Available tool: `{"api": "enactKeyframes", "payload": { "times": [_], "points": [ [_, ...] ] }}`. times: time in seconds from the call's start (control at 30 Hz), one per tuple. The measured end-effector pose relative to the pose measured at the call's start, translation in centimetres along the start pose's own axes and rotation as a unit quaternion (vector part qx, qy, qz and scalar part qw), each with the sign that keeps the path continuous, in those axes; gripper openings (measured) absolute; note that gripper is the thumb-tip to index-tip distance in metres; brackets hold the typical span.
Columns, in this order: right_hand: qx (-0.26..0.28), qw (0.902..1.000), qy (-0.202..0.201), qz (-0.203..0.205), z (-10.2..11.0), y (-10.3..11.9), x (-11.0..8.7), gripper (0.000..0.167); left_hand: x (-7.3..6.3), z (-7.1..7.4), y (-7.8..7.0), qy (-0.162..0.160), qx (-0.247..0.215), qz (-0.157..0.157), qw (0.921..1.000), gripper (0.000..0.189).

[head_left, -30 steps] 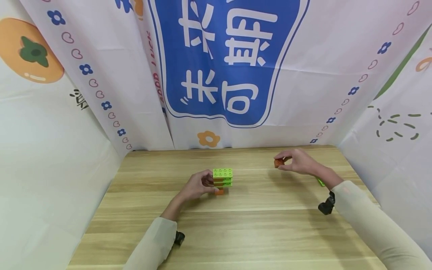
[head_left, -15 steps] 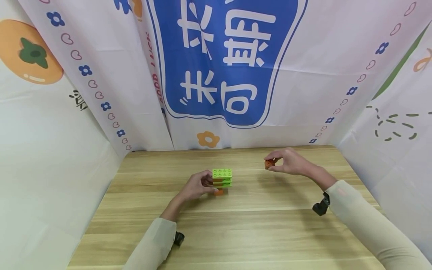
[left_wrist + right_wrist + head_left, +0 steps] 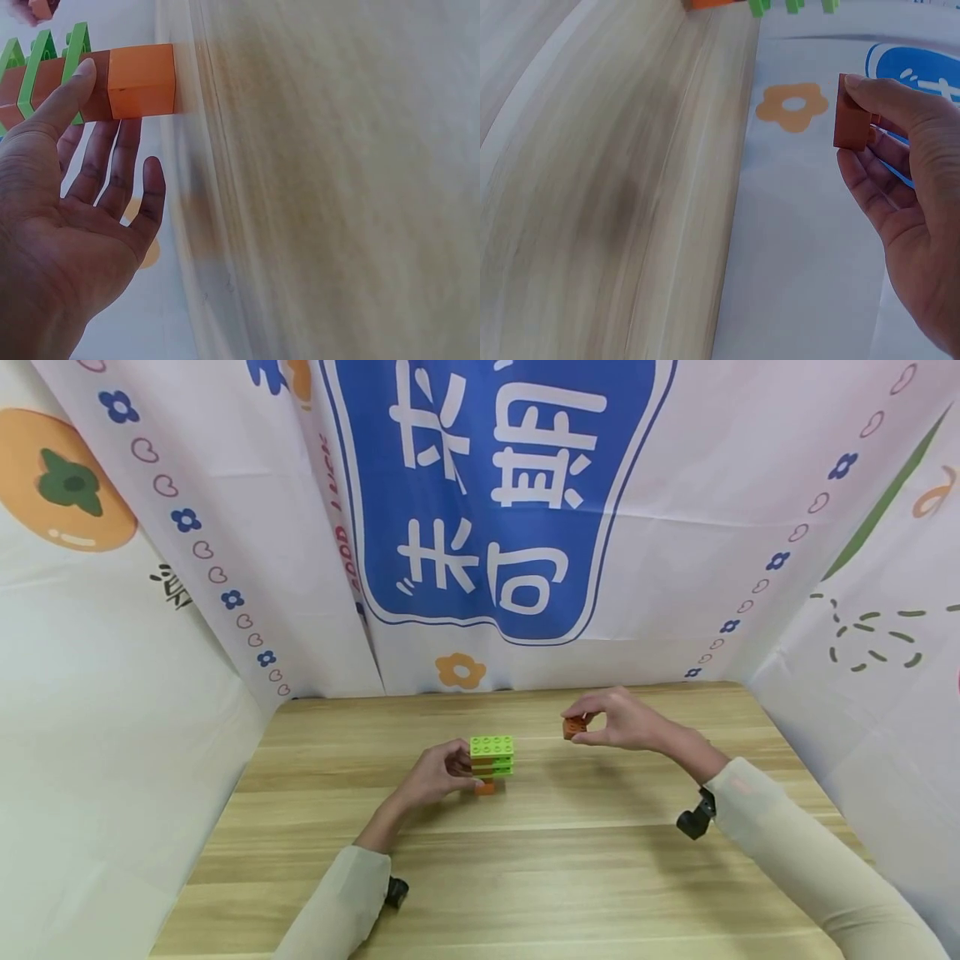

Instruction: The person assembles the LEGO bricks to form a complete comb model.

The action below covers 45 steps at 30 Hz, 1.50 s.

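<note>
A tower of toy building bricks (image 3: 492, 746) stands near the middle of the table, green studded plates alternating with brown bricks. At its foot is an orange brick (image 3: 141, 80). My left hand (image 3: 435, 774) holds the tower from the left, thumb on a brown brick just above the orange one and fingers round the far side. To the right, my right hand (image 3: 626, 720) pinches a small reddish-brown studded brick (image 3: 850, 124) between thumb and fingertips, above the table and apart from the tower.
The wood-grain table (image 3: 450, 877) ends at the back against a printed white curtain (image 3: 637, 635) with a blue panel. White cloth also hangs at the left (image 3: 97, 710) and right sides. Black wrist cameras sit under both sleeves.
My right hand has moved left with the reddish-brown brick, closer to the tower. My left hand keeps its hold in place. A green piece by the right forearm is now out of sight.
</note>
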State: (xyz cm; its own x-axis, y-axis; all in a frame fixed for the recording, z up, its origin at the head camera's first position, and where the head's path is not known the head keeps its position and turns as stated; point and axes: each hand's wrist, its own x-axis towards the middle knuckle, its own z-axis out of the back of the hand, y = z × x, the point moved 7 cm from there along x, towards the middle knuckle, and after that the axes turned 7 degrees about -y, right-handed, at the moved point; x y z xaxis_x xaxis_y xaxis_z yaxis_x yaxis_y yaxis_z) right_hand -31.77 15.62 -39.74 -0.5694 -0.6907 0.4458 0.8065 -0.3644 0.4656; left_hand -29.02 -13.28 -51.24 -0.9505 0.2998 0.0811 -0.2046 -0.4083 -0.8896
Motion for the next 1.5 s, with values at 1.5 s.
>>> {"api": "enactKeyframes", "payload": {
  "times": [1.5],
  "points": [
    [0.035,0.9982,0.004,0.048,-4.5,5.6,6.4,0.033,0.2,-0.1,0.2,0.005,-0.003,-0.004,1.0000,0.032]
  ]
}}
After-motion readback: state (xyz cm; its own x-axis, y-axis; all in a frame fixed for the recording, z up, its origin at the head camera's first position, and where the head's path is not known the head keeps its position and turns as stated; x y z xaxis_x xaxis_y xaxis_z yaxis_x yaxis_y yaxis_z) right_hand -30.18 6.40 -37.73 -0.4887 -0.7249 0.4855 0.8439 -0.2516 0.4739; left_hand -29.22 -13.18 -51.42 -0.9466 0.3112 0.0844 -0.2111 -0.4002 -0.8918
